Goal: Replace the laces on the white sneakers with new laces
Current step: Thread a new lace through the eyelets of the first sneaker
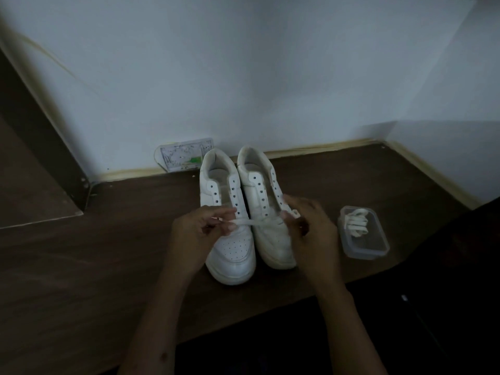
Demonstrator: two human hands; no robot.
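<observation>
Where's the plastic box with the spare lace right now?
In the head view, the box sits on the wooden table, right of the two sneakers, just beyond the right hand, with the lace coiled inside.

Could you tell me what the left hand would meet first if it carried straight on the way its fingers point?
Probably the right hand: the left hand points rightward along the lace stretched between them, above the sneakers, though depth is unclear.

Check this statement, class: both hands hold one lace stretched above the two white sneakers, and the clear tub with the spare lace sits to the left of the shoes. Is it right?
Not quite. The head view shows the clear tub to the right of the sneakers, not the left. The rest holds: the left hand and right hand hold one lace stretched above both shoes, and a spare lace lies in the tub.
</observation>
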